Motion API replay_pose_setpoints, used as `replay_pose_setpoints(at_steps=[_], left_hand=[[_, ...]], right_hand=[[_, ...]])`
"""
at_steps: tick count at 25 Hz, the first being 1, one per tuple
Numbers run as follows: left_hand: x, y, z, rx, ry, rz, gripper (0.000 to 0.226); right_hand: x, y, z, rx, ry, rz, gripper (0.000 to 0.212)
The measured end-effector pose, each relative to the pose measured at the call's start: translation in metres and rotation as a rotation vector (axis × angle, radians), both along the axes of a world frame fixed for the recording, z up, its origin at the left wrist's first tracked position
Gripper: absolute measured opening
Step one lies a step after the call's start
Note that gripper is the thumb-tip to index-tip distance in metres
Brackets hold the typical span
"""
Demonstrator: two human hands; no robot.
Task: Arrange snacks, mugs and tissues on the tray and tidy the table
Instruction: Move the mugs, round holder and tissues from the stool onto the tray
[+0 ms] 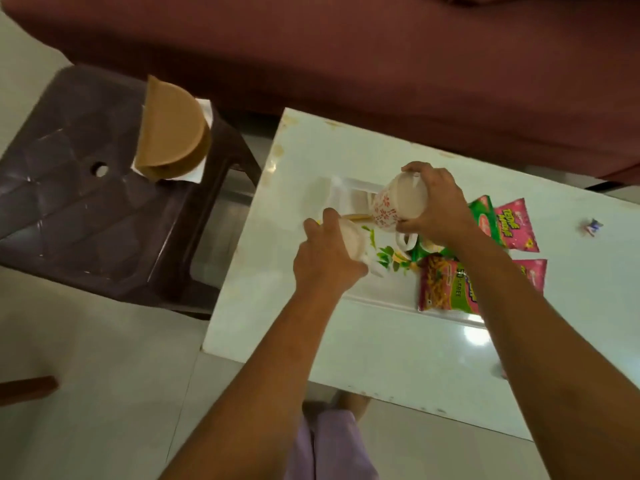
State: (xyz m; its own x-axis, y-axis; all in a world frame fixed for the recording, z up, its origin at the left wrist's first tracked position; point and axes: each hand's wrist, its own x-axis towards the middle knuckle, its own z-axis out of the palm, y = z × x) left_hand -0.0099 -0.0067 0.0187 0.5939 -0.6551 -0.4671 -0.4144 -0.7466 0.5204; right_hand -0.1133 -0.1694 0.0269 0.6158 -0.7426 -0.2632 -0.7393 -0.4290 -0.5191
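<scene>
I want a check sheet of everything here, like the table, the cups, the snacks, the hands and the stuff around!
Surface: white glossy table, some brownish stains along its edges.
Job's things: white tray with leaf print; red-flowered mug; plain mug; snack packets on and beside the tray; tissues, nothing seen for sure.
Clutter: small wrapper on the table's far right.
Grippers: left hand holds the plain mug; right hand holds the flowered mug, tilted, over the tray.
Cables: nothing seen.
Surroundings: dark plastic stool carrying a brown half-round object; maroon sofa; tiled floor.
</scene>
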Motion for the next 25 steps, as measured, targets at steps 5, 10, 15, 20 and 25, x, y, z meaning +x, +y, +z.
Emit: replay_pose_setpoints(at_steps=[5, 10, 15, 20, 25], left_hand=[[-0.05, -0.029, -0.034, 0.087, 0.005, -0.032, 0.097], [-0.067, -0.049, -0.045, 0.124, -0.085, -0.034, 0.09], [-0.084, -0.058, -0.047, 0.152, -0.007, 0.0, 0.094], [-0.092, -0.058, -0.05, 0.139, -0.005, 0.056, 0.093], [-0.099, -0.059, -0.05, 0.136, -0.013, 0.089, 0.096]], right_hand=[[-0.007, -0.032, -0.031, 0.011, 0.033, 0.143, 0.092], [0.009, -0.047, -0.044, -0.001, 0.094, 0.351, 0.095], [0.01, -0.05, -0.05, -0.07, 0.155, 0.509, 0.095], [0.002, -0.051, -0.054, -0.091, 0.163, 0.571, 0.094], [-0.006, -0.053, -0.059, -0.021, 0.161, 0.574, 0.095]])
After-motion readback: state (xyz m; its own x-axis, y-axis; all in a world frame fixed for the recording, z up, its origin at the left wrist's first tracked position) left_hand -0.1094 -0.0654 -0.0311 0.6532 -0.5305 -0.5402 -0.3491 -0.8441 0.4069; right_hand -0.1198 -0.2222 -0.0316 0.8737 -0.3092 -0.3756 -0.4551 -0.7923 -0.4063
